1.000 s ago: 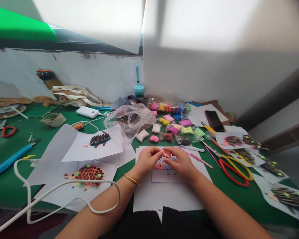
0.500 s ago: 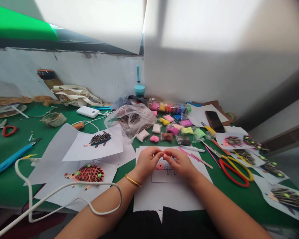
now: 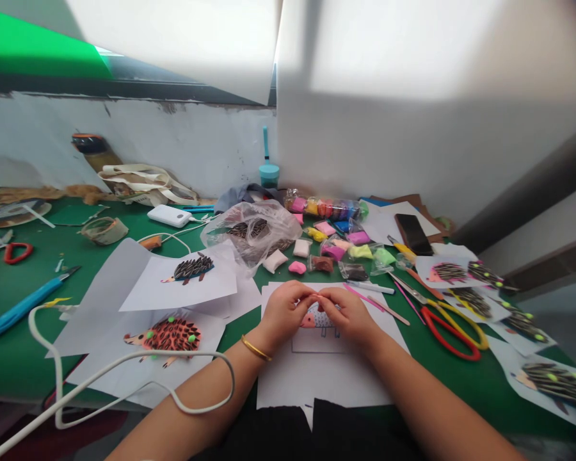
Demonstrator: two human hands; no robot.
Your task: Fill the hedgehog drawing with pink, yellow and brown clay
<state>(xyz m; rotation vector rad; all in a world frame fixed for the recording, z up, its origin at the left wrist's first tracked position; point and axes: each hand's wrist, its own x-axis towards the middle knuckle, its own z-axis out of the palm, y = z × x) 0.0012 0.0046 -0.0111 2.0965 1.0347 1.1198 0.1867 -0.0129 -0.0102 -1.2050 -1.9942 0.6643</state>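
Pinching the clay (image 3: 319,296) over the drawing (image 3: 312,321), the fingers of the left hand (image 3: 285,314) and right hand (image 3: 348,317) are mostly hiding the clay, leaving its long axis unclear. The drawing is facing left. Packets (image 3: 322,263) are lying beyond, scissors (image 3: 454,320) to the right; a cable (image 3: 125,360) is crossing the left forearm (image 3: 211,384).

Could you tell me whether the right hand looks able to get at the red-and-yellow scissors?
Probably yes: the scissors lie uncovered, with only thin sticks in between, though the right hand is fingertip to fingertip with the left hand.
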